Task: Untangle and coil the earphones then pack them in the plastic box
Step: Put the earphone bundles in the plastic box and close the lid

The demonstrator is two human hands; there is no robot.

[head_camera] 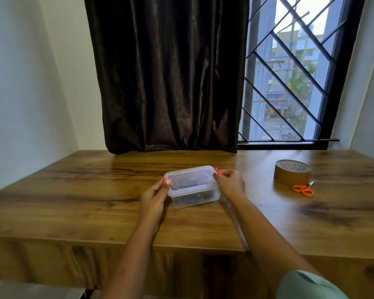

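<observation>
Gripping a clear plastic box (pixel 192 192) at both short ends, a person works at a wood-grain table (pixel 73 190) beside a window. The box stands near the middle of the tabletop with its clear lid (pixel 190 176) on top. The left hand (pixel 154 196) holds the left end, its thumb laid on the lid's corner and its other fingers curled together against the left orange clip (pixel 163 180). The right hand (pixel 230 183) holds the opposite end, its fingers bent and bunched around the right orange clip (pixel 218 171); whether either clip is latched cannot be told. Through the box's see-through wall a dark bundle, the earphones (pixel 190 198), lies on the bottom, its shape too blurred to say how it is wound. A pale green sleeve (pixel 304 285) shows at the right arm's upper end.

Well to the right of the box, a roll of brown packing tape (pixel 292 172) lies flat on the table, and small orange-handled scissors (pixel 303 188) lie just beside it on the near side. Behind the table hangs a dark brown curtain (pixel 166 72), and to its right a window with a black diagonal grille (pixel 289 72) looks out on buildings and trees.
</observation>
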